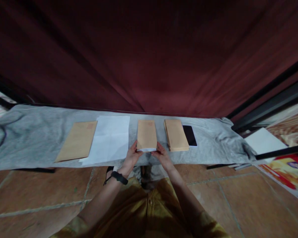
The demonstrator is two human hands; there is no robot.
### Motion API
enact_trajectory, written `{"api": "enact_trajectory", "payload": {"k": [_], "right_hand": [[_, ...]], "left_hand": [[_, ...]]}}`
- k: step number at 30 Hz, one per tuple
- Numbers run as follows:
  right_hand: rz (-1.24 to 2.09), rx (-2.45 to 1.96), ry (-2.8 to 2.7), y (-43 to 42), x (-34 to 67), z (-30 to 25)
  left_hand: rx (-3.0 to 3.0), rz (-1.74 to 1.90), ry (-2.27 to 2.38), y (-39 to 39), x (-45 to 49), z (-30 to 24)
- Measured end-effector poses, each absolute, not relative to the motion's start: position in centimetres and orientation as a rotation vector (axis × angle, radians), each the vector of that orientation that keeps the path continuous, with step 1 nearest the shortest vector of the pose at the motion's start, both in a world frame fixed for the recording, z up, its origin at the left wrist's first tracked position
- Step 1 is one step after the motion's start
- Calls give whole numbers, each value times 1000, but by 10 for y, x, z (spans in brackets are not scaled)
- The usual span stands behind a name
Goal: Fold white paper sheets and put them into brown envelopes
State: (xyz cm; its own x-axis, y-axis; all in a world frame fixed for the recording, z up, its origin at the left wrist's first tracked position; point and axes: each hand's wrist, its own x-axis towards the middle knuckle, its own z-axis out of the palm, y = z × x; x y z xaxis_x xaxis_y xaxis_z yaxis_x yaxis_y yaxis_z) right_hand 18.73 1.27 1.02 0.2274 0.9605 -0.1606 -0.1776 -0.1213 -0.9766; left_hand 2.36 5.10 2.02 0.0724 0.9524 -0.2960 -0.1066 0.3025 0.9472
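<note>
The brown envelope [147, 135] lies lengthwise across the cloth-covered bench [213, 138], its far end close to the bench's far edge and the dark red curtain [149, 76] beyond, its near end just inside the near edge. Left of this envelope a narrow strip of grey cloth shows before the white sheets [111, 138], with a larger envelope [78, 140] overlapping their far side; right of it, another narrow strip leads to the envelope stack [176, 134] and, just past that, the phone [190, 135]. Wider stretches of cloth run out farther left and right. Both forearms reach forward and inward from the body: the left hand [132, 154] grips the envelope's near left corner, the right hand [161, 154] its near right corner, fingers curled in and nearly closed on it. A white edge shows between them at its near end. Whether it is lifted, I cannot tell.
</note>
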Motion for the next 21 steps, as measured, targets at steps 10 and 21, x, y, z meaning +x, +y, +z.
{"api": "enact_trajectory", "payload": {"k": [10, 21], "right_hand": [[1155, -1354, -667, 19, 174, -6], [1145, -1419, -664, 24, 172, -12]], "left_hand": [[987, 859, 1258, 50, 22, 23], [1035, 797, 1288, 51, 21, 32]]}}
